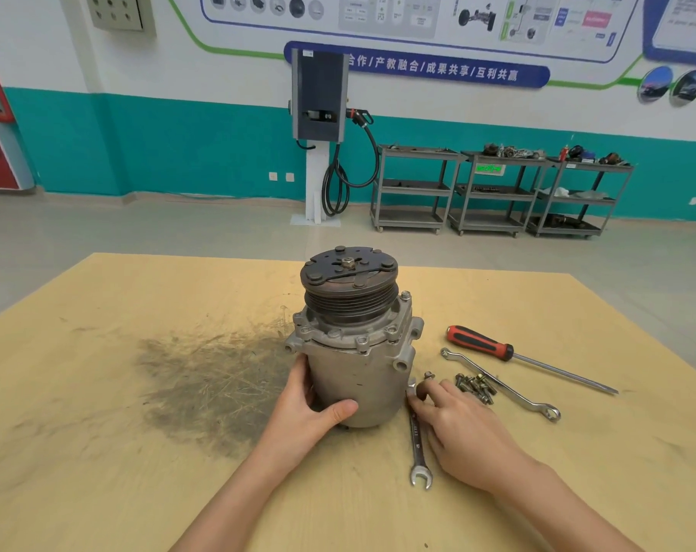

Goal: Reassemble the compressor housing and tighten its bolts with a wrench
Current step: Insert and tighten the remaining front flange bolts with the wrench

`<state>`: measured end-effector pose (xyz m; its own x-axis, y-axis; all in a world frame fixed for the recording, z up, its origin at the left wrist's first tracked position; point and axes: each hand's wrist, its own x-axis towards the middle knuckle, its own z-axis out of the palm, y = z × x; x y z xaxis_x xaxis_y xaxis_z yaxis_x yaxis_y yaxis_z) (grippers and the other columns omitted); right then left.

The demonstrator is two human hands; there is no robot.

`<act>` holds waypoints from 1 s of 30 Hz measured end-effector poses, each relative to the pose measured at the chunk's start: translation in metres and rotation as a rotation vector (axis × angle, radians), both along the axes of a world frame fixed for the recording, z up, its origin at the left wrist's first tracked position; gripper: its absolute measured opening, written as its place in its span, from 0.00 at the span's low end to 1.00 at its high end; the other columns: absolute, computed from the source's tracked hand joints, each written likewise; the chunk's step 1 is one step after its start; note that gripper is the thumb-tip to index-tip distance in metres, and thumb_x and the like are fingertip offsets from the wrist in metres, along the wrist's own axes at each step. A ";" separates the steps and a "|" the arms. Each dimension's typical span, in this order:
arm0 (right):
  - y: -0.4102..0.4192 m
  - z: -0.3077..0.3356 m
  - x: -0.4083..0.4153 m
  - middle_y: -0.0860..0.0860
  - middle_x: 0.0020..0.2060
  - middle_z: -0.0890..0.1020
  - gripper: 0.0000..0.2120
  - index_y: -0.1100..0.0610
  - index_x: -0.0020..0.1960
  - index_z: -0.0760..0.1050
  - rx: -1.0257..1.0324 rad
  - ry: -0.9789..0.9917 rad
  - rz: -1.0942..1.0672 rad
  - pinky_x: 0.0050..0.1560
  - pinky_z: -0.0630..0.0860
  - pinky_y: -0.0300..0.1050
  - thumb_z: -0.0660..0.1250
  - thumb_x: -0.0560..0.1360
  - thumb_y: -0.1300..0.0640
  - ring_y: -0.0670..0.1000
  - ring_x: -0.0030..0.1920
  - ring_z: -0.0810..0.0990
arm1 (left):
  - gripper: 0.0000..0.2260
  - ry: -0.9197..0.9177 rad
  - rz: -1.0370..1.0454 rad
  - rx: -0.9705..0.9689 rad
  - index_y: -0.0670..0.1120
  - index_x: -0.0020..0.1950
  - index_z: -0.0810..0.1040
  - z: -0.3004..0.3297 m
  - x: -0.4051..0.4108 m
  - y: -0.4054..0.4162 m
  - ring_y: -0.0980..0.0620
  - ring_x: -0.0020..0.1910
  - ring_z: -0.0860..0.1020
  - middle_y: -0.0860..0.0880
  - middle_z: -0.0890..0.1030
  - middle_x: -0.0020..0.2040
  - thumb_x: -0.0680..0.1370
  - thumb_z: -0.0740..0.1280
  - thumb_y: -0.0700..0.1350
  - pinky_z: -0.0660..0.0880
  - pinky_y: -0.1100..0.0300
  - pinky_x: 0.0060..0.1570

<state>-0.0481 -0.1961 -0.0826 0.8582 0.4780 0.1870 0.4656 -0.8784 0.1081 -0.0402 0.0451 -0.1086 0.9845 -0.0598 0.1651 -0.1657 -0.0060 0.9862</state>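
Left hand [312, 408] wraps the lower body of the compressor [354, 344], upright at frame centre on the surface [139, 472]; right hand [466, 428] lies fingers-spread on the wrench [417, 440], beside loose bolts [476, 386]. Cast metal looks heavy, rigid, smooth; brace it low, by the barrel.

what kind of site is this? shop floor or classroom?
Likely an automotive training workshop. A compressor stands on a plywood bench with wrenches and bolts; metal parts carts line the wall beside a wall-mounted charger with cable, under instructional diagram posters.
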 end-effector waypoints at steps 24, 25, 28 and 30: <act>0.056 0.039 0.030 0.45 0.75 0.62 0.57 0.52 0.77 0.55 1.378 0.270 0.039 0.70 0.56 0.28 0.51 0.61 0.17 0.36 0.73 0.59 | 0.45 0.038 0.154 0.095 0.53 0.68 0.71 -0.002 -0.006 -0.007 0.58 0.66 0.76 0.57 0.79 0.64 0.53 0.79 0.64 0.72 0.53 0.69; 0.056 0.040 0.032 0.45 0.75 0.64 0.56 0.53 0.77 0.56 1.387 0.283 0.054 0.70 0.57 0.28 0.52 0.61 0.17 0.35 0.72 0.61 | 0.46 0.043 0.163 0.111 0.53 0.67 0.72 -0.002 -0.005 -0.007 0.57 0.65 0.76 0.57 0.79 0.64 0.53 0.79 0.65 0.72 0.52 0.69; 0.054 0.039 0.038 0.47 0.73 0.66 0.54 0.54 0.76 0.58 1.414 0.305 0.086 0.73 0.59 0.35 0.53 0.63 0.18 0.37 0.72 0.63 | 0.47 0.071 0.134 0.134 0.50 0.68 0.73 -0.001 -0.003 -0.007 0.56 0.65 0.77 0.55 0.80 0.64 0.53 0.79 0.66 0.73 0.49 0.69; 0.053 0.038 0.042 0.46 0.73 0.68 0.53 0.54 0.77 0.58 1.413 0.336 0.105 0.74 0.60 0.40 0.54 0.64 0.19 0.39 0.72 0.64 | 0.47 0.082 0.105 0.121 0.49 0.68 0.74 0.000 -0.003 -0.005 0.55 0.65 0.78 0.54 0.81 0.64 0.54 0.80 0.66 0.72 0.48 0.69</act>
